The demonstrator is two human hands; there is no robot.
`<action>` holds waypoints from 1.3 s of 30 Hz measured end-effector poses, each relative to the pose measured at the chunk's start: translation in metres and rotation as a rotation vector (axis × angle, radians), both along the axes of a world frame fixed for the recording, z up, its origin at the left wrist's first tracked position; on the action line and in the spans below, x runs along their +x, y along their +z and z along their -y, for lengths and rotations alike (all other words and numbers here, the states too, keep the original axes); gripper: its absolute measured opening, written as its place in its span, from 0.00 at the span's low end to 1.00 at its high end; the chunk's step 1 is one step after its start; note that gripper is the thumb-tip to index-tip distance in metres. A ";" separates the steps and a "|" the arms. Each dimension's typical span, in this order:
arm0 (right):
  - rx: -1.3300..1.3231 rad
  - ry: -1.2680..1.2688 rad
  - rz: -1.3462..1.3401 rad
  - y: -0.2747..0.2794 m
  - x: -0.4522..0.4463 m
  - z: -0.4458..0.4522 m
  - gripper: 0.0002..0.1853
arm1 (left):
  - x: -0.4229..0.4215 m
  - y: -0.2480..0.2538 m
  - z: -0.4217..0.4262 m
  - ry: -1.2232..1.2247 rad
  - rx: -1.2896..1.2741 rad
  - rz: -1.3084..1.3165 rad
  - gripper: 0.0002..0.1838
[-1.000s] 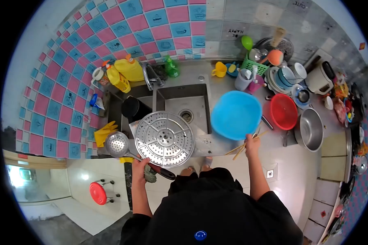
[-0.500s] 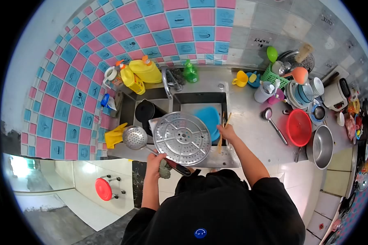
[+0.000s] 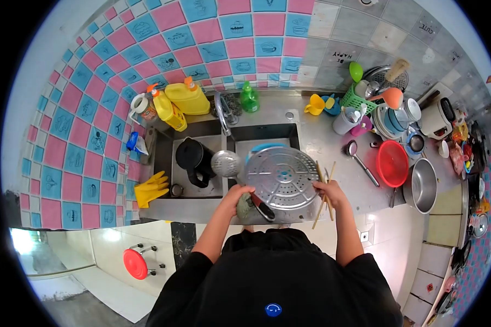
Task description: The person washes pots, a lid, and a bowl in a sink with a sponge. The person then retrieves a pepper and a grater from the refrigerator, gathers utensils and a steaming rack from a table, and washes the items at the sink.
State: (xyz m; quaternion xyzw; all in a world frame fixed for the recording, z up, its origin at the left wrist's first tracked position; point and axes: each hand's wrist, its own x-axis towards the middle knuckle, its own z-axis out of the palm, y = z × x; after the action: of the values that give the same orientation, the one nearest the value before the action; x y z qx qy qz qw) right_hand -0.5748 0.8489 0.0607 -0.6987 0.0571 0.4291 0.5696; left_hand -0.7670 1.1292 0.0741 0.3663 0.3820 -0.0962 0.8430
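A round perforated metal steamer rack [image 3: 281,177] is held level above the front edge of the right sink basin. My left hand [image 3: 237,199] is closed at its left side around a skimmer [image 3: 226,163] with a dark handle and a greenish scrubbing cloth [image 3: 245,205]. Whether it also grips the rack is hard to tell. My right hand [image 3: 331,193] pinches the rack's right rim together with several wooden chopsticks [image 3: 329,205], which stick out above and below the fingers. Behind the rack, a blue bowl [image 3: 267,146] shows only its upper edge.
A black kettle [image 3: 190,156] stands in the left basin, near the faucet [image 3: 222,111]. Yellow gloves [image 3: 151,189] hang at the left. On the right counter are a ladle [image 3: 362,162], a red basin [image 3: 392,163], a steel pot [image 3: 421,185] and stacked dishes.
The rack and skimmer have moved right, closer to my right hand. That hand has come down and now grips the rack's rim along with the chopsticks. More of the kettle shows.
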 end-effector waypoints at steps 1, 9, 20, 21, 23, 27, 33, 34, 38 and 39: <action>0.024 -0.054 -0.015 0.003 0.000 0.012 0.14 | 0.008 -0.011 -0.005 -0.083 -0.029 -0.002 0.10; -0.159 -0.195 0.372 0.025 -0.021 0.030 0.13 | 0.072 -0.105 -0.011 -0.525 -0.230 -0.233 0.10; -0.361 -0.169 0.528 0.026 -0.024 -0.008 0.18 | 0.076 -0.153 -0.041 -0.655 0.195 -0.327 0.14; -0.361 -0.142 0.566 0.019 -0.022 -0.014 0.18 | 0.073 -0.150 -0.046 -0.643 0.256 -0.336 0.14; -0.336 -0.112 0.568 0.008 -0.018 -0.028 0.19 | 0.066 -0.146 -0.056 -0.597 0.244 -0.330 0.14; -0.329 0.007 0.411 -0.040 -0.001 -0.053 0.24 | 0.058 -0.160 -0.069 -0.577 0.351 -0.372 0.14; -0.705 0.062 0.526 -0.082 0.014 -0.050 0.27 | 0.042 -0.174 -0.084 -0.707 0.903 -0.276 0.19; -0.776 0.065 0.556 -0.078 0.013 -0.048 0.25 | 0.040 -0.175 -0.086 -0.706 0.929 -0.286 0.20; -0.830 0.178 0.644 -0.080 0.020 -0.037 0.21 | 0.032 -0.164 -0.083 -0.702 1.139 -0.281 0.22; -0.899 0.296 0.595 -0.073 0.022 -0.040 0.21 | 0.031 -0.160 -0.081 -0.697 1.219 -0.265 0.23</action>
State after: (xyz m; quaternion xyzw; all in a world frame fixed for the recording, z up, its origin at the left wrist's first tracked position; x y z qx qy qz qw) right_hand -0.5524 0.8888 -0.0121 -0.9643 -0.0274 0.2224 0.1409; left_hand -0.7355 1.2101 -0.0863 0.8583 0.3276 -0.1732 0.3551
